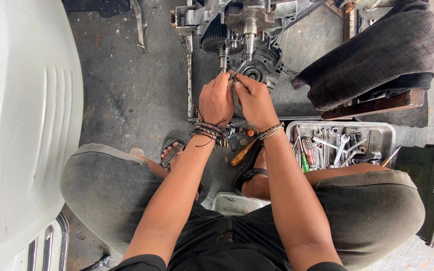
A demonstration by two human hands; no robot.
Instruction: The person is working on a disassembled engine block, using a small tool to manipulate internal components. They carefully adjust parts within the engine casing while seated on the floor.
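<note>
Engine case point(257, 70) at 12 o'clock; left hand point(216, 100) & right hand point(255, 100) pinched together on a small metal part point(237, 69) (tool tray point(390, 131) at 3 o'clock).

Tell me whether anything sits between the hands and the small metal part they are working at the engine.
Nothing visible does. The left hand and right hand both pinch the thin metal part directly, right in front of the engine.

Both hands, left point(216, 100) and right point(255, 100), pinch together, arms outstretched.
</note>
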